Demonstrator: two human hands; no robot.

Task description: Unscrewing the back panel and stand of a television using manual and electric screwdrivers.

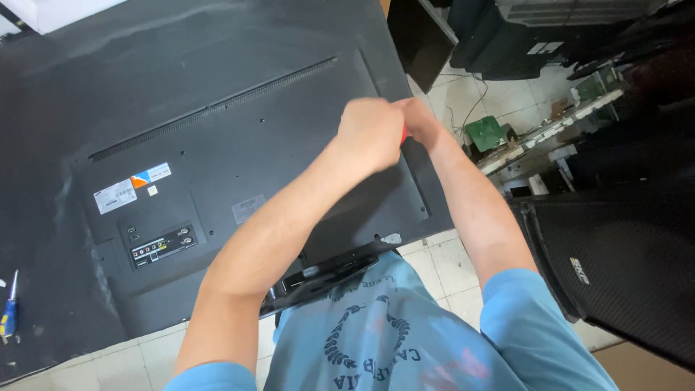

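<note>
Black plastic fills most of the view: a flat television [239,166] lies face down on a dark table [43,87], back panel up, with a long vent slot across its upper part, stickers at the left and a row of sockets below them. A small screwdriver with a blue and yellow handle [9,311] lies apart at the table's left edge, well away from both hands. To the right, on the tiled floor, stand a large black speaker [615,261], a green circuit board [483,132] and a clutter of parts too small to make out. The person's forearms and blue shirt cover the television's lower right corner and part of its stand. Left hand [369,134] and right hand [420,123] meet over the right edge of the back panel, touching each other. Both are closed into fists around a tool with a red handle [403,134], of which only a thin sliver shows between them. Its tip and the spot it bears on are hidden under the hands. Individual fingers cannot be told apart, as only the backs of the hands face the camera.
</note>
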